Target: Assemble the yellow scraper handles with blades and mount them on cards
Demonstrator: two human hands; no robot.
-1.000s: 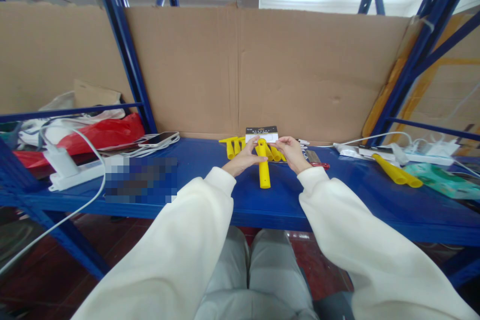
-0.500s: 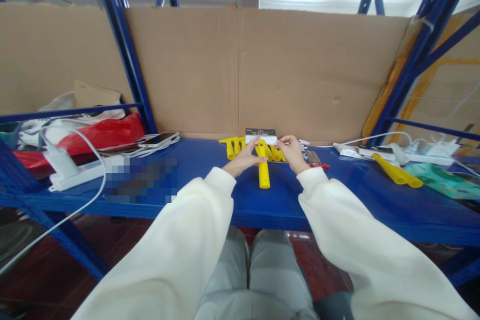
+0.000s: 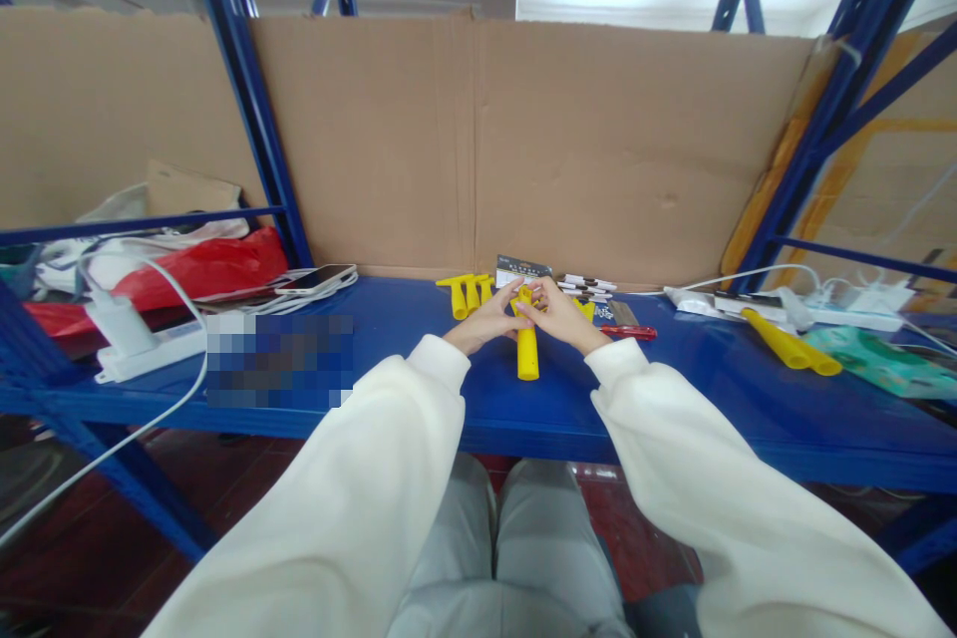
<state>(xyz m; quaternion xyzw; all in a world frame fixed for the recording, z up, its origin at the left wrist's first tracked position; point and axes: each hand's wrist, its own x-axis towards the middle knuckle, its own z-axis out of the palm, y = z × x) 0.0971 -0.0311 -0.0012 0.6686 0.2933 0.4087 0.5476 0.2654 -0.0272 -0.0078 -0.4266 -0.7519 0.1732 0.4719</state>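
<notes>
My left hand [image 3: 489, 321] is closed on the upper part of a yellow plastic handle [image 3: 527, 357], whose thick tubular end points toward me. My right hand [image 3: 559, 314] comes in from the other side, its fingers closed at the handle's top beside the left fingertips. Anything small between the fingers is hidden. Just behind both hands stands a black-and-white box [image 3: 515, 269]. More yellow T-shaped handles [image 3: 459, 301] lie to the left of it, and another yellow piece [image 3: 586, 308] shows partly behind my right hand.
Right of the hands lie a red-handled tool [image 3: 628, 331] and several white sticks with dark ends [image 3: 588, 287]. Two yellow tubes [image 3: 797, 344] rest by a green packet [image 3: 886, 359]. On the left are a power strip [image 3: 154, 349] and a phone [image 3: 318, 279]. Cardboard [image 3: 523, 150] walls the back.
My right hand has moved from the box, left and toward me, to the top of the yellow handle. The box is tilted slightly and sits farther right. The left hand stays on the handle.
</notes>
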